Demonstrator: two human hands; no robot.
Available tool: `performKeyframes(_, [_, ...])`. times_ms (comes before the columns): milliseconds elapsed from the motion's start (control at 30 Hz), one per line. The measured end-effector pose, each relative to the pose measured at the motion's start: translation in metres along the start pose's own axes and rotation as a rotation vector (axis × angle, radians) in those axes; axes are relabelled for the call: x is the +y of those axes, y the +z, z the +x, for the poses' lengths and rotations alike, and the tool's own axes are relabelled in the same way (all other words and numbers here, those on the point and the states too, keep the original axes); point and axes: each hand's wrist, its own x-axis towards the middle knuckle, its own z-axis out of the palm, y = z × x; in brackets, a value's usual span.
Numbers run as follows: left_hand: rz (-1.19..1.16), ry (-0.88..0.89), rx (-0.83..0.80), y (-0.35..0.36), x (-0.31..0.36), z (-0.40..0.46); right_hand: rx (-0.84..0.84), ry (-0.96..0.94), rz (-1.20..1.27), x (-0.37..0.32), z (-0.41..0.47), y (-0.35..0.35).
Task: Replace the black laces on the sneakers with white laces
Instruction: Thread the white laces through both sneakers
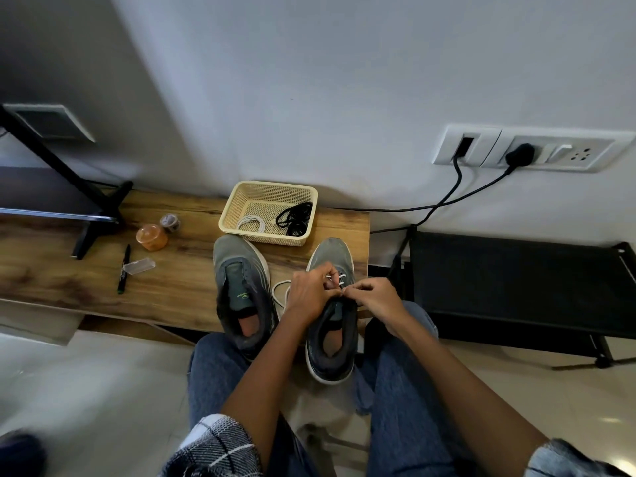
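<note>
A wooden desk (192, 280) is set against a white wall. On the right sneaker (332, 315), a white lace (340, 279) is pinched by the left hand (309, 292) and right hand (373, 297); threading is judged underway. The next eyelet must be found. The left sneaker (241, 290) lies unlaced.

On the desk (179, 284) I see two sneakers side by side, the left sneaker (242, 287) apart from the right sneaker (332, 325) under my hands, the basket (272, 210) just behind them holding both lace bundles, and a pen (124, 268) and jar (152, 236) further left.
</note>
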Motion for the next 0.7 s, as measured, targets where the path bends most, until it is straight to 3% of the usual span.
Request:
performKeyframes(233, [-0.072,-0.066,-0.092,-0.005,0.001,0.001,0.054,-0.035,-0.074,-0.001,0.001,0.004])
performKeyframes(700, [-0.104,-0.134,0.083,0.006,0.01,-0.013,0.074,0.006,-0.066,0.005,0.013,0.008])
